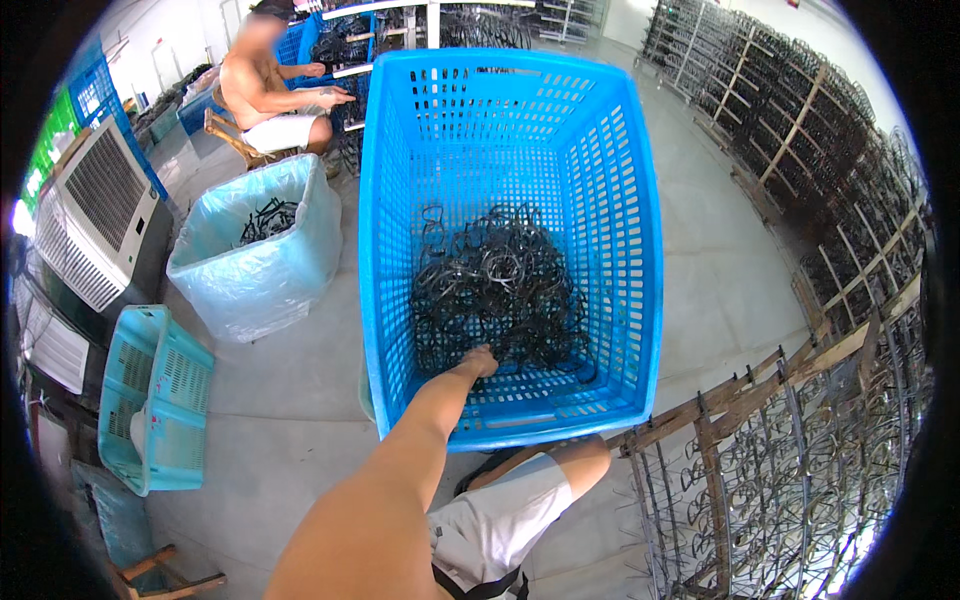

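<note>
My left arm stretches down into a large blue plastic basket (640, 250) with slotted walls. At the basket's near end, my left hand (481, 360) is at the edge of a tangled heap of thin dark looped pieces (500, 290), which look like eyeglass frames. Its fingers look curled closed against the pieces, but what they hold is too small to make out. A paler, shinier loop (503, 268) lies on top of the heap. My right hand is out of view.
To the left stands a bin lined with clear plastic (260, 290), with dark pieces inside. Nearby are a pale green basket (180, 400) and an air cooler (105, 210). A seated person (265, 95) works behind the bin. Racks of dark loops (780, 110) line the right side.
</note>
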The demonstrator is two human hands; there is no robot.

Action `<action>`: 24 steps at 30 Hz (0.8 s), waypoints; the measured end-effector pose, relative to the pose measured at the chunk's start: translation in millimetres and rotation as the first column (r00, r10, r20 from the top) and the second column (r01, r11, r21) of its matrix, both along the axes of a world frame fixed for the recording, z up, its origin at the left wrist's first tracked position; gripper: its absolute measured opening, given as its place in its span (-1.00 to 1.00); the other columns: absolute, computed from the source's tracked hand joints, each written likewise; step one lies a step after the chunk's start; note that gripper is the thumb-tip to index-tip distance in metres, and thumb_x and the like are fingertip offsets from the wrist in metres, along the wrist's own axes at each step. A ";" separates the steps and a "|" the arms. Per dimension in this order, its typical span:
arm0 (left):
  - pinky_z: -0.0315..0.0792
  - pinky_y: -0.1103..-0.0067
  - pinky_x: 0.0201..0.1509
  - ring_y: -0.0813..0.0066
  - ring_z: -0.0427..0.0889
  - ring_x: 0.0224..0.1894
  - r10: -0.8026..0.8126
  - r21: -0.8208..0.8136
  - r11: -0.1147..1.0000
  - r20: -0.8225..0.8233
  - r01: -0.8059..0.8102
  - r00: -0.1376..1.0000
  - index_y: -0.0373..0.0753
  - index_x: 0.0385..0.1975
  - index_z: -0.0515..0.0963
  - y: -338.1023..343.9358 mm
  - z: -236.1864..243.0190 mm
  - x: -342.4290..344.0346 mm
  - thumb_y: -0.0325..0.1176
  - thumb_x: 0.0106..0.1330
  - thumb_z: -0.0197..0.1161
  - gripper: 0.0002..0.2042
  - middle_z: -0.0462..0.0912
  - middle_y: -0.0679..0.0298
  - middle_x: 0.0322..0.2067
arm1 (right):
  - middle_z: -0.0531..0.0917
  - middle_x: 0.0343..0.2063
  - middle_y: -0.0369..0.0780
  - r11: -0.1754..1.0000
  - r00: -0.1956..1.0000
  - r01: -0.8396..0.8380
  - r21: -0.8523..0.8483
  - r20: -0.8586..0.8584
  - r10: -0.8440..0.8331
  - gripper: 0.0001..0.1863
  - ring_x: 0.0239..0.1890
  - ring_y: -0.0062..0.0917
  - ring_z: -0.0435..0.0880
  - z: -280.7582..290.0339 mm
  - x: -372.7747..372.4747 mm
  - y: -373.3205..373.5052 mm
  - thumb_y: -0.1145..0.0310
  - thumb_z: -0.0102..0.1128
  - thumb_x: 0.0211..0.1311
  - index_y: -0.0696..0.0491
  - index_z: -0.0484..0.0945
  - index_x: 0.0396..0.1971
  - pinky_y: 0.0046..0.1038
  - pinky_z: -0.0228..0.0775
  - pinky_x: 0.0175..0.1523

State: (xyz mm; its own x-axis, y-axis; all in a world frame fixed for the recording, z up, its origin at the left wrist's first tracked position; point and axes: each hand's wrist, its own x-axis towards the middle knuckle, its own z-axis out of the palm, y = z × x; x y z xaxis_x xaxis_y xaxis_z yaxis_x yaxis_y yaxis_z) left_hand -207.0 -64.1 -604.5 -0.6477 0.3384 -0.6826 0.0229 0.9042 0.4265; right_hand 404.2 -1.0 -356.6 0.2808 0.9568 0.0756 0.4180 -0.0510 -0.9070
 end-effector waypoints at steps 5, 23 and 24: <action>0.33 0.31 -0.11 0.10 0.50 -0.10 -0.290 0.046 0.954 -0.100 0.296 0.952 -0.21 0.08 0.29 -2.8 24.5 10.5 -0.31 0.22 -0.04 -0.60 0.52 0.06 -0.10 | 0.51 -0.63 -0.18 0.895 0.926 -0.069 0.442 0.361 -0.107 -0.75 -0.65 -0.39 0.36 -19.5 35.7 24.0 0.26 0.04 0.18 0.14 0.53 -0.30 -0.33 0.22 -0.50; 0.37 0.58 -0.39 0.51 0.48 -0.49 0.085 0.785 0.536 0.318 -0.312 0.944 -0.13 -0.22 0.48 9.2 174.2 45.8 -0.31 0.16 0.18 -0.80 0.51 0.34 -0.47 | 0.38 -0.66 -0.42 0.692 0.613 0.674 0.257 -0.718 -0.330 -0.85 -0.71 -0.76 0.28 -48.7 159.1 33.4 0.31 0.01 0.28 0.03 0.46 -0.25 -0.66 0.12 -0.64; 0.35 0.60 -0.40 0.54 0.46 -0.50 0.125 0.765 0.518 0.374 -0.382 0.919 -0.11 -0.21 0.46 6.1 168.1 42.4 -0.28 0.20 0.18 -0.80 0.48 0.37 -0.47 | 0.39 -0.65 -0.43 0.671 0.593 0.696 0.253 -0.730 -0.340 -0.86 -0.70 -0.77 0.28 -54.1 159.0 44.8 0.32 0.00 0.29 0.03 0.46 -0.24 -0.67 0.13 -0.64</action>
State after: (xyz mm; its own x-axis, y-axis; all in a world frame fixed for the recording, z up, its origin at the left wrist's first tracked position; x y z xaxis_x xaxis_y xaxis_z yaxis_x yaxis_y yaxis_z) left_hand -164.6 -58.0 -436.4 -0.6572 0.6723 -0.3408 -0.3663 0.1103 0.9239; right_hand 563.1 43.8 -410.7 0.8634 0.4972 0.0855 -0.1538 0.4207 -0.8941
